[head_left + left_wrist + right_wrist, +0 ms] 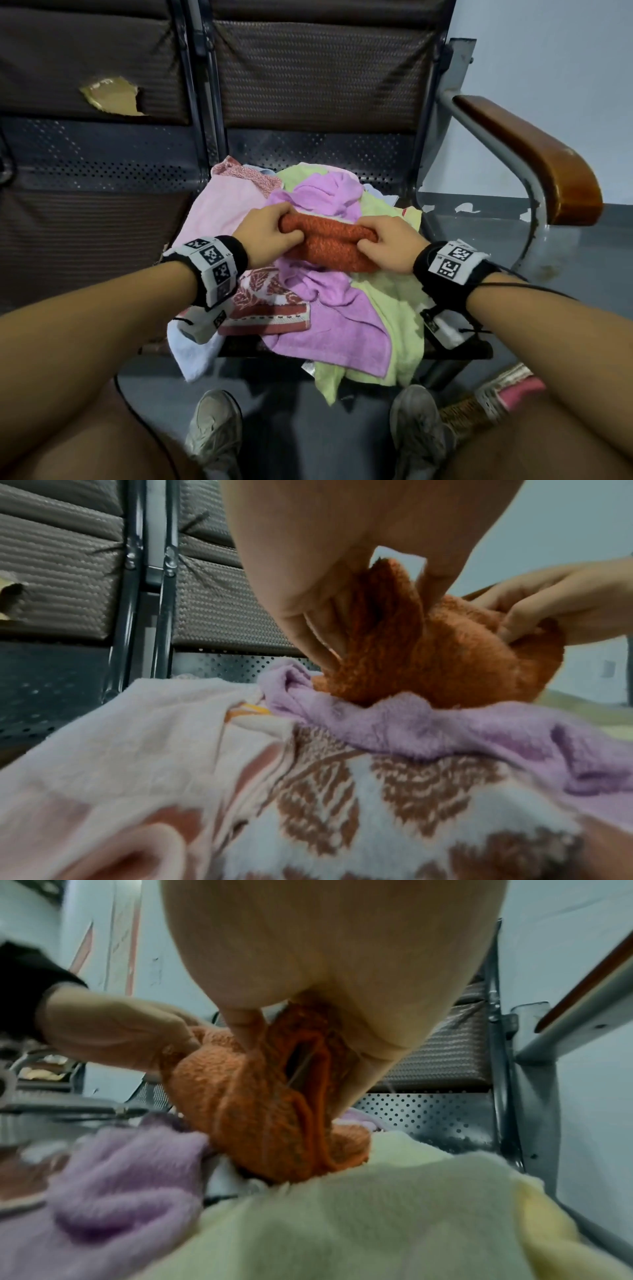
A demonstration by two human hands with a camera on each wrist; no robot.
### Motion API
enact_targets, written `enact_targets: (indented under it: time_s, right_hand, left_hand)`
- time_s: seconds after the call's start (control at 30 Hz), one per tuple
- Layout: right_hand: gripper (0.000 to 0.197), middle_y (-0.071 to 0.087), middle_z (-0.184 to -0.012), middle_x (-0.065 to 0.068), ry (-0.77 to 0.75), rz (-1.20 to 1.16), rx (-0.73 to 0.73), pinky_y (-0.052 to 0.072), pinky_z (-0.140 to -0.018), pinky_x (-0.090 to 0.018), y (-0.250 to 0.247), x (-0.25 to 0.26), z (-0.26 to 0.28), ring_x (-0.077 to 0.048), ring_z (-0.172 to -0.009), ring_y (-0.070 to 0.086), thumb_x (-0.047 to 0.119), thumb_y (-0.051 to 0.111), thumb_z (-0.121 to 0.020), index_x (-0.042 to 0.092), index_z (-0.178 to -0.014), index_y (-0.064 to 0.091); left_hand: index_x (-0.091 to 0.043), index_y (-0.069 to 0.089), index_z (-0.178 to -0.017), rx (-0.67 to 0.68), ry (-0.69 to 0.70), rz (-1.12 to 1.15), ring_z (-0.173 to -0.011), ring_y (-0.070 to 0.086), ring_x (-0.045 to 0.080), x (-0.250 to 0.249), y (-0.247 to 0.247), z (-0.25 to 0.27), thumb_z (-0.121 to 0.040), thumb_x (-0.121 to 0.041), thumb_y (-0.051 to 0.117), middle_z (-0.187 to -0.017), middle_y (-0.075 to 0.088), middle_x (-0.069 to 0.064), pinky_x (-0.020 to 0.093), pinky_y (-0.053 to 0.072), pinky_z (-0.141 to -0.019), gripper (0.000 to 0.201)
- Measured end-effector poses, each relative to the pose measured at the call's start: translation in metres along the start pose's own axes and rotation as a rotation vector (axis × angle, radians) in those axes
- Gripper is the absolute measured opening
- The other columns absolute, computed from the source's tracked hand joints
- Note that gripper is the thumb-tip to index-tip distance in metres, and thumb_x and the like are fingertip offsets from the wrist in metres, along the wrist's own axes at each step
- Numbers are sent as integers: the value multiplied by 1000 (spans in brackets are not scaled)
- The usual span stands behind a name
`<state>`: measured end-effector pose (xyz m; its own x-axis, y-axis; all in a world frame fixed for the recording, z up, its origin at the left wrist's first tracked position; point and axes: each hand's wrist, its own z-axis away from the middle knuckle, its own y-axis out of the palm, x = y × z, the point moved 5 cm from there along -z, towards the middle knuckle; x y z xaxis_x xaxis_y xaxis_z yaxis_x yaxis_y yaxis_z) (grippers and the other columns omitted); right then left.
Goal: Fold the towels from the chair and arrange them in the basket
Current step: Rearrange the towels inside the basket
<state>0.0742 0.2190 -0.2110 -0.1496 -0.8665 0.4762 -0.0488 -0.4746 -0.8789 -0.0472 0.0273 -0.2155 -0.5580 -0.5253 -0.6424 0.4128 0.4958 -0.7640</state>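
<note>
1. Left hand (265,231) grips the left end of the orange towel (325,245), fingers curled into its layers. The left wrist view shows one flap standing up loose between the fingers. Risk: that flap could slip free and undo the fold if the pinch eases.

2. Orange towel sits folded into a thick bundle on top of the pile, resting on the purple towel (329,308), over the middle of the chair (387,161) seat. Risk: terry catches on terry, so lifting the bundle may drag the purple towel up with it.

3. Right hand (388,245) grips the right end, thumb and fingers curled over the layered edges. The right wrist view shows a gap open between the layers. Risk: uneven pull between the two hands could skew or open the bundle.

4. Yellow-green towel (394,308) lies under the pile and hangs over the seat's front edge. Risk: any tug on the pile could slide it to the floor.

5. Basket (479,407) appears to sit on the floor at far right, mostly hidden by the right arm, with something pink in it. Risk: a blind, one-handed carry there could let the bundle unfold.
</note>
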Motion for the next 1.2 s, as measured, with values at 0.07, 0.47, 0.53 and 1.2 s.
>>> enact_targets:
  time_s: [0.07,0.47,0.53,1.2]
  right_hand:
    - [15,64,-80,1,51,-196,15,47,-74,-31,-2,-4,3,-18,-80,60,17,56,-90,26,-81,64]
    - [29,69,-121,-6,234,18,63,44,-88,-28,28,-15,-4,-25,-109,62,25,48,-101,17,-122,67]
    - [30,69,-120,-8,246,98,88,44,-86,-28,27,-15,-4,-26,-108,63,25,48,-100,17,-121,67]
    - [46,73,-118,-8,261,-1047,-178,57,-89,-35,-82,-9,125,-23,-109,70,27,73,-87,11,-128,62]
  left_hand:
    - [-27,58,-91,-14,-58,146,-80,62,22,3,-2,-1,-73,-46,59,-87,66,1,31,50,-71,26]
    - [-9,62,-80,209,-547,75,-52,67,24,22,23,5,-65,-97,36,-71,71,13,27,54,-52,93]
    - [-6,64,-79,181,-572,257,-41,64,19,16,24,4,-64,-85,60,-56,69,8,22,48,-40,80]
    - [-14,60,-128,444,-42,860,-106,70,17,-174,66,55,-80,-26,76,-118,72,3,32,56,-90,52]
